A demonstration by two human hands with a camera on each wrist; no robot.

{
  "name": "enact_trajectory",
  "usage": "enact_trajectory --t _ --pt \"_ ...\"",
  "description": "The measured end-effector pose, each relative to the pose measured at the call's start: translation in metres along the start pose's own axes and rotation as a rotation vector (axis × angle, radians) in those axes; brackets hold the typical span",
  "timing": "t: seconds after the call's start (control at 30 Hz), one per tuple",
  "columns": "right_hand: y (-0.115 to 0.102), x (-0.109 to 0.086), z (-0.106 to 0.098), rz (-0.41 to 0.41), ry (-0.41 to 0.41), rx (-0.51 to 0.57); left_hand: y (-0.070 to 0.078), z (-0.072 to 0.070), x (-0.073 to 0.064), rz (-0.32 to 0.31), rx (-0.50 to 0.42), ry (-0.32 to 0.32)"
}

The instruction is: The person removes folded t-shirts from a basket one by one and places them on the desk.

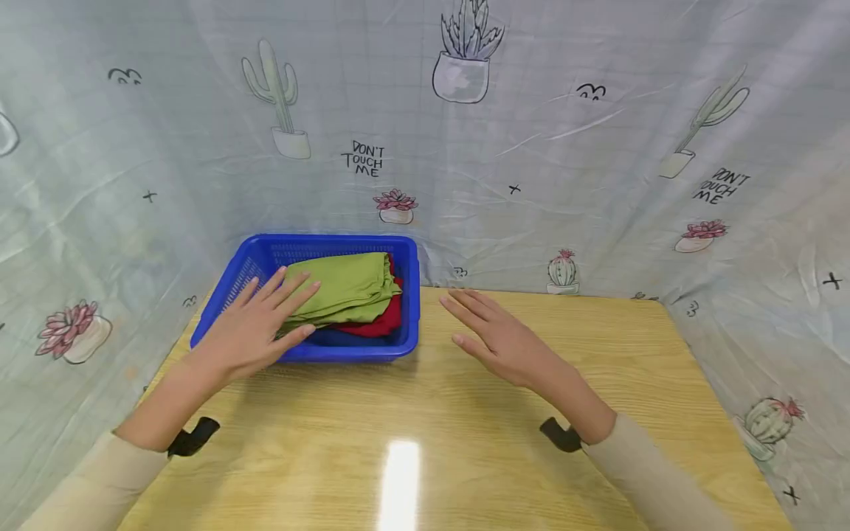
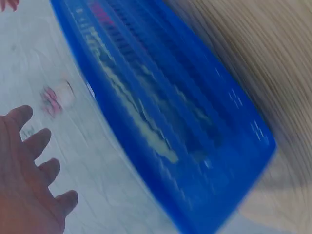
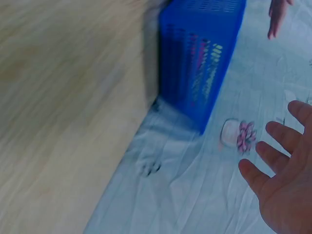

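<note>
A blue plastic basket [image 1: 415, 295] with slotted walls stands at the back left of the table. Inside it lies a folded green cloth [image 1: 341, 284] on top of a red cloth [image 1: 385, 321], with dark blue fabric low beneath them. My left hand [image 1: 249, 328] is spread above the basket's front left part, fingers straight and holding nothing. To the right of the basket, my right hand [image 1: 501, 339] hovers over the table with its fingers extended, also holding nothing. Both wrist views show the basket's side wall, with the cloths' colours through the slots, and each hand's fingers spread apart.
The table [image 1: 465, 442] has a light wood-grain top with a bright glare near its front. A pale curtain [image 1: 505, 147] printed with cacti and lettering hangs behind the table and along both sides, right behind the basket. Black straps show at both wrists.
</note>
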State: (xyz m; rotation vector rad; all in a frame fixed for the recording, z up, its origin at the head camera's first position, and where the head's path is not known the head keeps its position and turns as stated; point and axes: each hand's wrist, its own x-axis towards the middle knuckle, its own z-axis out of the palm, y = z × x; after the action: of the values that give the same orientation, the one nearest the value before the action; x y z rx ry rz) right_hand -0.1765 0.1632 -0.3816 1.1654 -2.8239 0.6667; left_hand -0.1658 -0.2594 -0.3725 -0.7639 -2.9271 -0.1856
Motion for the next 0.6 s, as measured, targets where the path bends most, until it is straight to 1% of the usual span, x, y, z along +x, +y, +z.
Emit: enact_trajectory --t 0.13,0.23,0.37,0.43,0.53,0.6 --pt "-0.010 0.044 0.004 -0.008 -0.016 0.078 -0.023 -0.010 0.006 -0.053 -0.035 -0.041" --pt "-0.012 0.078 0.008 0.011 -0.040 0.115 -0.040 -0.014 0.017 -0.080 -0.095 -0.070" --pt "-0.012 0.120 0.012 0.041 -0.078 0.145 -0.061 -0.016 0.036 -0.102 -0.269 -0.111" --pt "-0.011 0.140 0.014 0.065 -0.106 0.159 -0.069 -0.016 0.047 -0.125 -0.366 -0.132" --pt "-0.009 0.166 0.017 0.113 -0.153 0.183 -0.080 -0.014 0.062 -0.178 -0.512 -0.173" --pt "-0.009 0.182 0.019 0.165 -0.188 0.214 -0.087 -0.011 0.069 -0.242 -0.624 -0.232"
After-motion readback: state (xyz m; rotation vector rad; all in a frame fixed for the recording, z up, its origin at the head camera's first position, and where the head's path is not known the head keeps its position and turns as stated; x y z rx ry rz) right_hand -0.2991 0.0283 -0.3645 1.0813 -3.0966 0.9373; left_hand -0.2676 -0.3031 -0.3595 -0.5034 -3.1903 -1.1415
